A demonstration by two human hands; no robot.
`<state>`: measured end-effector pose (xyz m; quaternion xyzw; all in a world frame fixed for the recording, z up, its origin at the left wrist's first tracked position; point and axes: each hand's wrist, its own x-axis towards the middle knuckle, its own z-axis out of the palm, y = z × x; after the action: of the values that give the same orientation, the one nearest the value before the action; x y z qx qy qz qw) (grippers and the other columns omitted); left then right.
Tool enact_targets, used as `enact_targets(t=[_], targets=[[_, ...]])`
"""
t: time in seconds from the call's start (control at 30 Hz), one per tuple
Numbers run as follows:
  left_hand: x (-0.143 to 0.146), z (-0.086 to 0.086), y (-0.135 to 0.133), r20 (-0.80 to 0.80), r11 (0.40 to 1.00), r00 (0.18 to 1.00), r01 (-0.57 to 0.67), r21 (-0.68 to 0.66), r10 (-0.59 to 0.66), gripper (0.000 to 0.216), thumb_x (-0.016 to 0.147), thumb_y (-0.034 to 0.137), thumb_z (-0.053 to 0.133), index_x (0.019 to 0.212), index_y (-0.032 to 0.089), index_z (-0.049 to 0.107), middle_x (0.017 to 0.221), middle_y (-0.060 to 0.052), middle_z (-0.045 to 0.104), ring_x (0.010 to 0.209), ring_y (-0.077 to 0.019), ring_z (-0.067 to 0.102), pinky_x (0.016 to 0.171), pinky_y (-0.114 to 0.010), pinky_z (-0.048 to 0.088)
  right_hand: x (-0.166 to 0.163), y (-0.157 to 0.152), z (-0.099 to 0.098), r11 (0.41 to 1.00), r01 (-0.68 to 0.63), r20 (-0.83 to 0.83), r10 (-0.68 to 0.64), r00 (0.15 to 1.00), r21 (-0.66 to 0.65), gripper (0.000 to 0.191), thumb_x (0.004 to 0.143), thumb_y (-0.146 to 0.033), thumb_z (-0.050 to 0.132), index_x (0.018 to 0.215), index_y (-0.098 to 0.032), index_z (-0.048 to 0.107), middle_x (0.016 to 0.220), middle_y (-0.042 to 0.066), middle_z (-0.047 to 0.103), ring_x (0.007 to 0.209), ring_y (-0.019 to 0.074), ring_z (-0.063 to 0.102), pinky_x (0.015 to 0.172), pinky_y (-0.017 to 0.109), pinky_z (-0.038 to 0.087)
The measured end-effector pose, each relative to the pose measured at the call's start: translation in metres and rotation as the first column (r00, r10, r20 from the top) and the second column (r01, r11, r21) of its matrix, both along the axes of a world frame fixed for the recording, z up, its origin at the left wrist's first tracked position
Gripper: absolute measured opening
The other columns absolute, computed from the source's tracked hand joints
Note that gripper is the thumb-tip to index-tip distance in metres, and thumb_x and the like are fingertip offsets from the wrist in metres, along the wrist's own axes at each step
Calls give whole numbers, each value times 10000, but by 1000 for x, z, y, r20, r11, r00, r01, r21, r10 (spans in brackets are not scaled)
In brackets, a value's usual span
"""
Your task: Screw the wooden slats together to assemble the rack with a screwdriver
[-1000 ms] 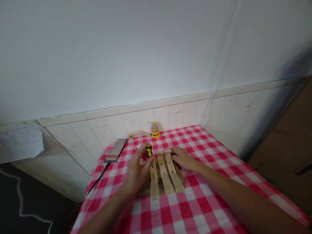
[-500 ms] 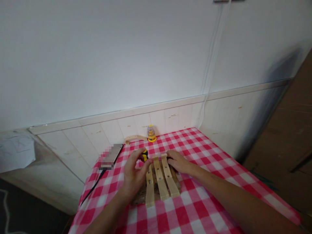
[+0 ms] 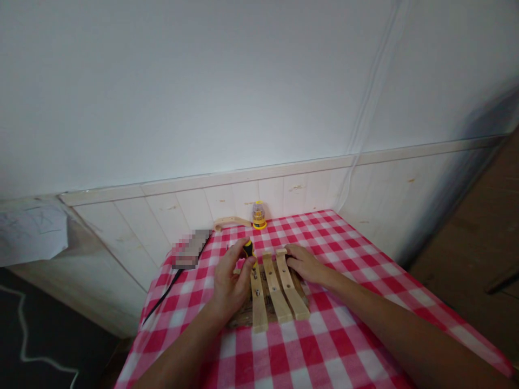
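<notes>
My left hand [image 3: 233, 278] is closed on a short screwdriver [image 3: 248, 248] with a yellow and black handle, standing nearly upright over the far end of the left wooden strip [image 3: 259, 313]. This strip and two more, a middle one [image 3: 279, 308] and a right one [image 3: 299, 307], lie side by side on a rough brown wooden board [image 3: 239, 319]. Each has holes along it and a raised, bent far end. My right hand [image 3: 304, 263] grips the far right side of the board, beside the right strip's raised end. Its fingertips are partly hidden.
A red-and-white checked cloth [image 3: 336, 335] covers the table. Against the wall stand a clear container with yellow lid and base [image 3: 259, 216] and another curved wooden piece [image 3: 231, 221]. A blurred flat object [image 3: 194, 248] with a black strap [image 3: 164, 294] lies at left.
The camera view has shifted, so everything on the table appears slightly higher and further right. The screwdriver stays in my left hand, and my right hand keeps its place at the board.
</notes>
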<state>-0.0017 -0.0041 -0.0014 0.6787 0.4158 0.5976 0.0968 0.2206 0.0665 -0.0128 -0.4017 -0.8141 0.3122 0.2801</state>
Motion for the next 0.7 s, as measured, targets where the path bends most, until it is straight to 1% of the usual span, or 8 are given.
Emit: enact_targets(t=[0.13, 0.27, 0.4, 0.5, 0.6, 0.7], targets=[[-2, -2, -1, -41, 1000, 999, -8, 18, 9, 385, 954, 250, 543, 1335, 199, 526, 1129, -100, 679, 971, -177, 667, 846, -304, 571, 0, 1, -3, 1000, 0, -9, 0, 1000, -9, 211, 792, -89, 465, 841, -159, 657, 928, 84, 717, 880, 215, 627, 822, 311, 478], [-5, -7, 0, -96, 999, 995, -19, 48, 24, 406, 971, 234, 504, 1374, 198, 481, 1193, -116, 660, 1016, -182, 664, 877, -320, 568, 0, 2, -3, 1000, 2, -5, -2, 1000, -2, 210, 791, -88, 483, 850, -168, 669, 911, 71, 715, 888, 221, 621, 833, 318, 480], [-6, -9, 1, -136, 996, 990, -13, 86, 25, 412, 975, 212, 484, 1386, 198, 461, 1210, -127, 653, 1050, -189, 657, 905, -336, 560, 1, 1, -1, 1000, 6, -1, -6, 1000, 16, 194, 791, -91, 488, 828, -180, 656, 895, 67, 703, 888, 223, 614, 831, 317, 479], [-7, -9, 2, -139, 995, 990, -13, 99, 27, 417, 973, 201, 483, 1389, 194, 455, 1199, -129, 654, 1034, -186, 660, 891, -327, 562, 1, 0, 0, 1000, 6, 3, -6, 1000, 25, 171, 799, -105, 481, 793, -180, 635, 872, 71, 687, 863, 220, 613, 815, 317, 477], [-6, -7, 2, -149, 994, 988, -14, 110, 30, 418, 974, 192, 478, 1391, 193, 453, 1178, -123, 656, 1010, -179, 662, 864, -312, 566, 1, -1, 1, 1000, 5, 6, -6, 1000, 26, 167, 808, -115, 474, 797, -174, 630, 867, 75, 683, 857, 219, 612, 810, 319, 475], [-5, -4, 3, -177, 987, 983, -21, 158, 49, 455, 943, 212, 561, 1387, 206, 460, 1120, -96, 665, 943, -163, 661, 832, -294, 568, 1, -1, 2, 1000, 10, 9, -10, 1000, 25, 160, 806, -121, 474, 781, -173, 624, 860, 77, 683, 846, 221, 609, 799, 322, 471]])
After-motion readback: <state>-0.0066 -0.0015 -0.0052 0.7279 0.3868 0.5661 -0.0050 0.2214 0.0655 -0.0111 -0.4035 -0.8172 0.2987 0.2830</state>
